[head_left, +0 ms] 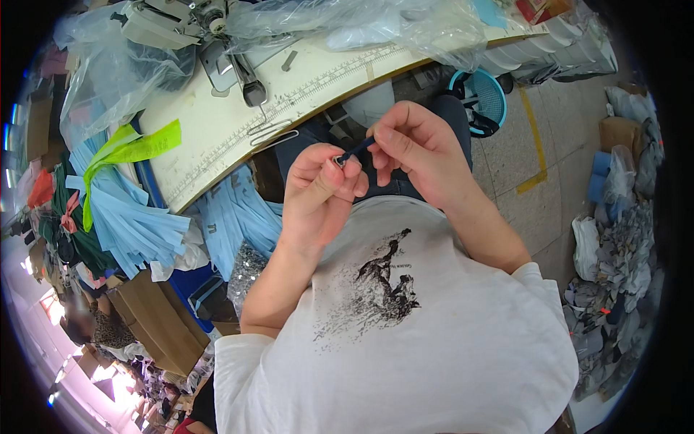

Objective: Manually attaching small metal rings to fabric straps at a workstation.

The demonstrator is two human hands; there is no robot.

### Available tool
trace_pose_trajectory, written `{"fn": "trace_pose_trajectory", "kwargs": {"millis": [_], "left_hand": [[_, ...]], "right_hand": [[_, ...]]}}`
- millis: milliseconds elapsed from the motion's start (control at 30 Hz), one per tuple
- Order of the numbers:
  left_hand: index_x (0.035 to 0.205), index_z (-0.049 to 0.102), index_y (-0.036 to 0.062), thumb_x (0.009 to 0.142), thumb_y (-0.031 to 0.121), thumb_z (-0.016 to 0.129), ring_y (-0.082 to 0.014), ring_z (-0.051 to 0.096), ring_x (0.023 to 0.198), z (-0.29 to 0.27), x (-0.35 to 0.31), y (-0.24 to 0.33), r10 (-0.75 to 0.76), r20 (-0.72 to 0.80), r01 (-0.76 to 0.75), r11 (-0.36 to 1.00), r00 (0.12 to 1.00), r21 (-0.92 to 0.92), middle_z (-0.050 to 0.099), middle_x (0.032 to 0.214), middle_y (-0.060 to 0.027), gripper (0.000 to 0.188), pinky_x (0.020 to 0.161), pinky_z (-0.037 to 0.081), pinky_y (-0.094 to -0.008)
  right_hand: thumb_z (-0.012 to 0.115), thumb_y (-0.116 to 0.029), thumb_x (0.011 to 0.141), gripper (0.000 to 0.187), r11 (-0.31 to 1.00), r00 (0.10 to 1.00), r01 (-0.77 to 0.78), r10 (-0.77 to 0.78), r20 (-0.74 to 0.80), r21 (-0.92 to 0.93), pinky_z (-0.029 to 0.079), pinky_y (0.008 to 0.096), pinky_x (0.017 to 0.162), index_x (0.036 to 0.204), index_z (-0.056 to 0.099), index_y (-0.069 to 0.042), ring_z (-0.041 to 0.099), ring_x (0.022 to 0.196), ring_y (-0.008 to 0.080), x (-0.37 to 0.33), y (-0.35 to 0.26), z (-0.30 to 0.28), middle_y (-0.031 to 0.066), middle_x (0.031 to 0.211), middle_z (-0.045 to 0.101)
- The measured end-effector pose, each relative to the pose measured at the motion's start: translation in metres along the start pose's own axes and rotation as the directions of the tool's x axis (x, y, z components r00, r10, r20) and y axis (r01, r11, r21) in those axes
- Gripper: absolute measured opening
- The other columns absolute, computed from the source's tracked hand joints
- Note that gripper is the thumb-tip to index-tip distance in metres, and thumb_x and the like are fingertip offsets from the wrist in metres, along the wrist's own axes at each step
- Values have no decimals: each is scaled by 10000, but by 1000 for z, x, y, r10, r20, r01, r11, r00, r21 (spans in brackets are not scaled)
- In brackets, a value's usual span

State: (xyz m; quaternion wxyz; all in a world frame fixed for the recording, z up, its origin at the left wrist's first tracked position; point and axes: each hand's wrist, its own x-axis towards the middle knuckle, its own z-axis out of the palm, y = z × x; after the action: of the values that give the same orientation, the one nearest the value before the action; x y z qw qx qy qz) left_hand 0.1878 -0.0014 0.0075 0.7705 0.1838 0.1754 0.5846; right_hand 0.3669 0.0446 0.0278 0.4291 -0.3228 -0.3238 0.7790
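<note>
My left hand (322, 184) and my right hand (419, 148) are raised over my lap, close together, just off the front edge of the sewing table. Between the fingertips of my left hand is a small silvery metal piece (338, 160), mostly covered by the fingers. A thin dark blue piece (358, 149), either a strip or a slim rod, runs from it to my right hand. Thumb and forefinger of my right hand pinch its other end. Whether the dark piece passes through the metal or only touches it, I cannot tell.
A sewing machine (217, 32) stands on the ruler-marked table (332, 87), with bent wire guides (273, 134) at the edge. Light blue strips (137, 217) and a lime-green strip (130, 155) hang at left. A turquoise basket (490, 90) stands on the floor; grey cloth heaps (629, 253) lie right.
</note>
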Motion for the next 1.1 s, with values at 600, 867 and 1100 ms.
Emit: {"fn": "trace_pose_trajectory", "kwargs": {"millis": [600, 867, 1100], "left_hand": [[1033, 593, -20, 856, -110, 609, -200, 678, 883, 11, 4, 21, 155, -14, -130, 869, 988, 477, 675, 940, -140, 199, 710, 551, -257], [1183, 549, 5, 892, -19, 612, -169, 640, 717, -3, 10, 23, 231, -81, -187, 913, 970, 363, 685, 937, -180, 298, 657, 531, -289], [1123, 584, 11, 944, 114, 584, -128, 577, 691, -12, 3, 45, 280, -295, -67, 819, 914, 570, 680, 901, -121, 207, 617, 464, -254]], "right_hand": [[603, -80, 931, 91, 978, 997, 81, -82, 3, -192, 511, 220, 576, 947, 558, -3, 592, 686, 76, -3, -11, 14, 34, 827, 600], [614, -93, 926, 100, 792, 925, 371, -364, 113, -486, 452, 189, 621, 976, 572, -17, 567, 692, 53, 36, -35, 41, -8, 810, 584], [702, -160, 812, 343, -192, 553, 503, -678, 485, -842, 468, 342, 768, 1132, 618, -66, 626, 888, 231, 135, -67, 34, 94, 959, 653]]}}
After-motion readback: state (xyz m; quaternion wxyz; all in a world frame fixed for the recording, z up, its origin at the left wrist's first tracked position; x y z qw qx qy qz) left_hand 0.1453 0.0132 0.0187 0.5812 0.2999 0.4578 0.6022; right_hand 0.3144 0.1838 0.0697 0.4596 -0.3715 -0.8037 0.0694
